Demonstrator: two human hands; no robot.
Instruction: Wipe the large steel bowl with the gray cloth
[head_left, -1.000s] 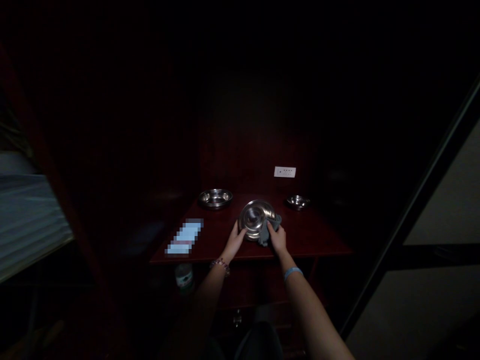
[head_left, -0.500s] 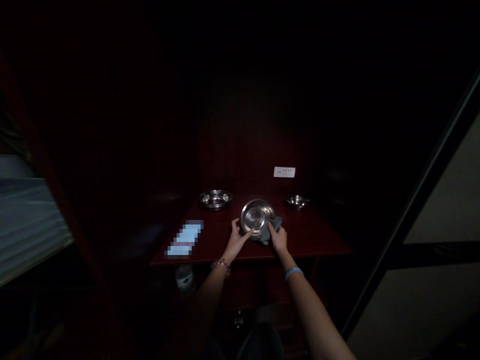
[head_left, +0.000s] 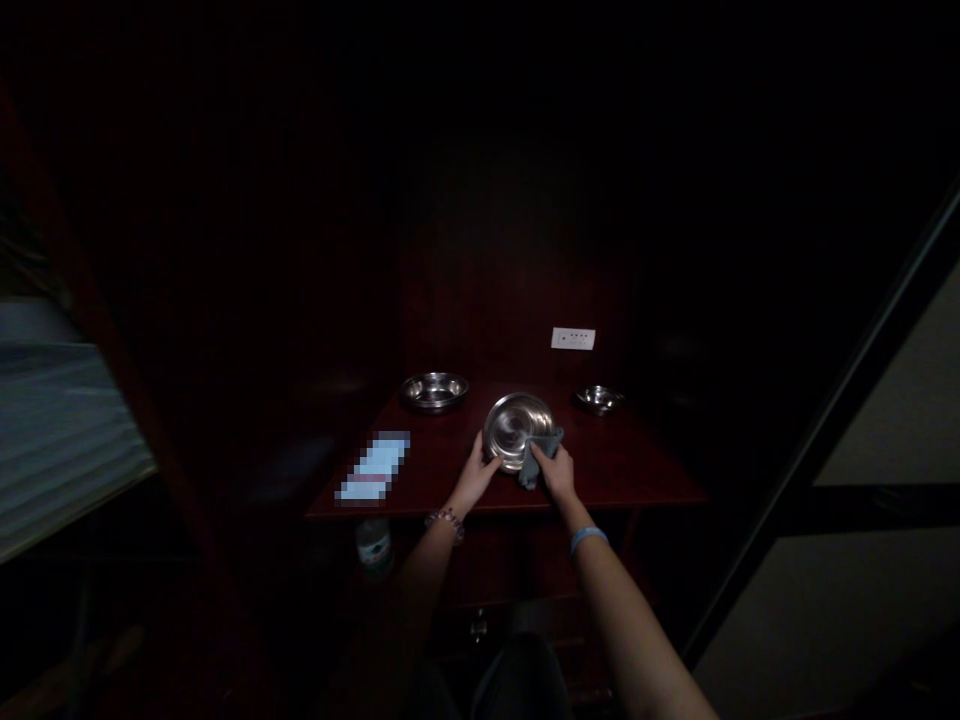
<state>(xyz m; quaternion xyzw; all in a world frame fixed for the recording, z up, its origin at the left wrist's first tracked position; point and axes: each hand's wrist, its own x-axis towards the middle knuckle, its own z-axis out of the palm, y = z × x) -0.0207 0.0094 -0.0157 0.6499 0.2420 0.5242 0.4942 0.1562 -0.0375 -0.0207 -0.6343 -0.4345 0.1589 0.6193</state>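
A shiny steel bowl (head_left: 511,425) is tilted toward me over the dark red wooden table (head_left: 637,470). My left hand (head_left: 476,478) grips its near left rim, fingers closed on the edge. My right hand (head_left: 556,473) holds a grey cloth (head_left: 541,450) pressed against the bowl's right rim. A bead bracelet is on my left wrist, a blue band on my right.
A wider steel bowl (head_left: 433,389) sits at the back left and a small steel bowl (head_left: 598,399) at the back right. A blurred flat item (head_left: 373,468) lies near the left front edge. A white socket plate (head_left: 573,338) is on the back wall. A bottle (head_left: 373,546) stands below the table.
The bowl has turned a little in my hands and the cloth has shifted along its right rim. My view has moved slightly.
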